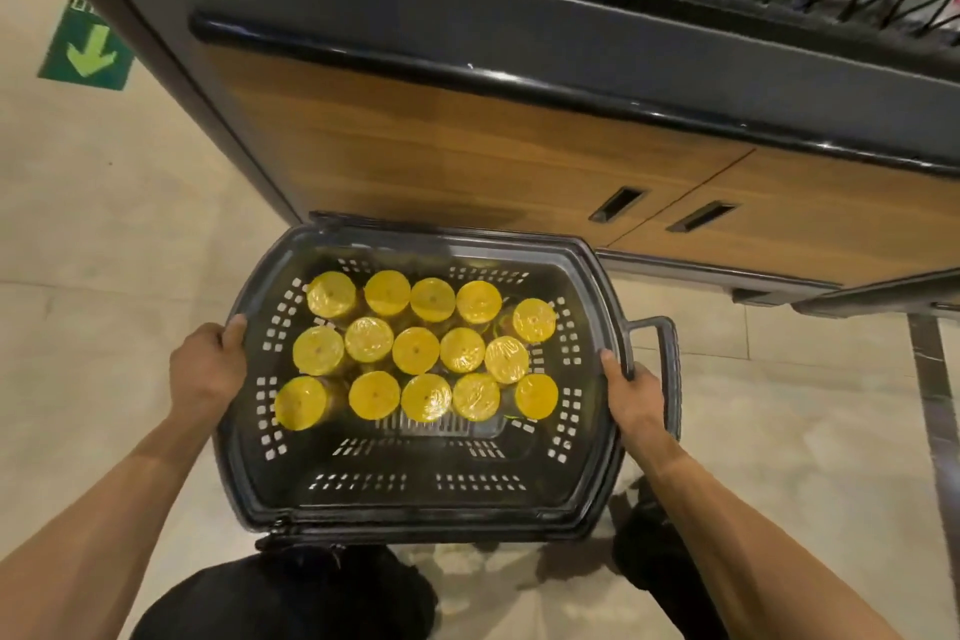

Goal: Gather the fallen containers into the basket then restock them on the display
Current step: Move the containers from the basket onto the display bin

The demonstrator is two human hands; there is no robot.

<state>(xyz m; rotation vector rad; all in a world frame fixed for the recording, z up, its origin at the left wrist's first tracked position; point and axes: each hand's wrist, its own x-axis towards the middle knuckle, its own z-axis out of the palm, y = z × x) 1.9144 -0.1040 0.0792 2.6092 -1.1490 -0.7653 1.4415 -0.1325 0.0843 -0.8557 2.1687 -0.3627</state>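
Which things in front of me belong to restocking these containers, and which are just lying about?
For the job: basket, gripped at its rim by left hand and right hand; fifteen yellow-lidded containers upright inside; display stand ahead.
Just there: green arrow floor sign; recessed cabinet door handles.

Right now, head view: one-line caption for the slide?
Facing a wood-panelled display, left hand and right hand grip the side rims of a dark basket holding fifteen yellow-lidded containers.

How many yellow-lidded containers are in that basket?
15 containers, all upright in the basket: five in the far row, five in the middle, five nearest the person. None seem hidden.
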